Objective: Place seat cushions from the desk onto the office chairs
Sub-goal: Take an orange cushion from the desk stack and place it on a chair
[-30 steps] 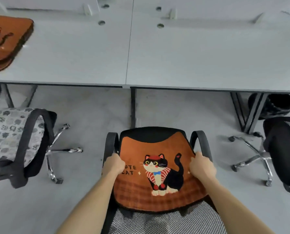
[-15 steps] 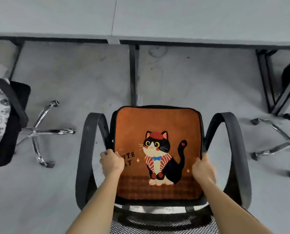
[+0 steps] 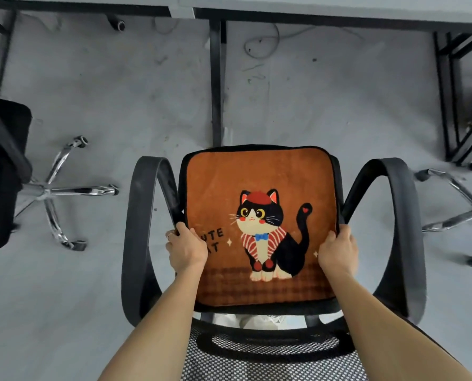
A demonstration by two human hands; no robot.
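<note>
cat cushion (image 3: 259,182) down flat on the office chair (image 3: 142,215), snug between the armrests

the left hand (image 3: 186,250) and right hand (image 3: 338,250) each have fingers curled round a side edge, cushion square between them, both equally close. Reckon letting go is all that's left.

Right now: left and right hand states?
Left hand: closed, gripping the cat cushion at its left edge.
Right hand: closed, gripping its right edge.
</note>
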